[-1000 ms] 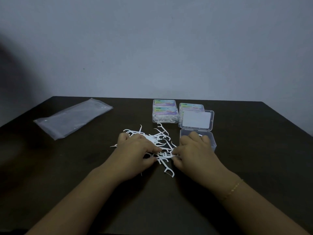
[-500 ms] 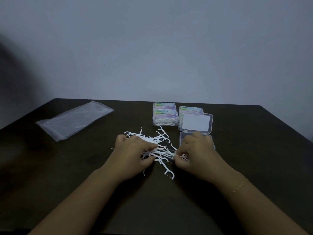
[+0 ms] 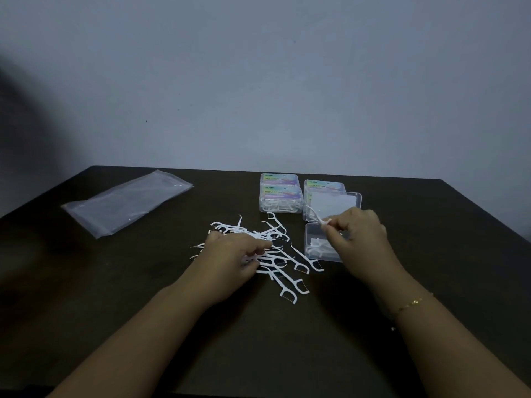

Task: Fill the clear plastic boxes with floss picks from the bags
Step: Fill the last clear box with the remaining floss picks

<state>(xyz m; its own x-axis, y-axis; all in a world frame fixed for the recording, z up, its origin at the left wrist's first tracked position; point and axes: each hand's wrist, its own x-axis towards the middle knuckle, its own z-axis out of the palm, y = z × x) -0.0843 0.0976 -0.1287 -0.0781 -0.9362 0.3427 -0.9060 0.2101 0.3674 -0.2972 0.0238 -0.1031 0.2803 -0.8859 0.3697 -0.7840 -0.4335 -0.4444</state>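
A loose pile of white floss picks [image 3: 275,254] lies on the dark table [image 3: 115,282]. My left hand [image 3: 232,257] rests on the pile, its fingers curled over some picks. My right hand [image 3: 359,239] pinches one floss pick [image 3: 316,215] above the open clear plastic box [image 3: 319,248], which holds a few picks. The box's lid [image 3: 333,205] stands open behind it.
Closed, filled boxes with coloured labels [image 3: 280,198] are stacked behind the pile, and another stack [image 3: 323,186] sits behind the open lid. An empty clear plastic bag [image 3: 126,202] lies at the back left. A thin bracelet is on my right wrist.
My right hand has lifted from the pile and moved right and back over the open box with one floss pick. My left hand stays on the pile.
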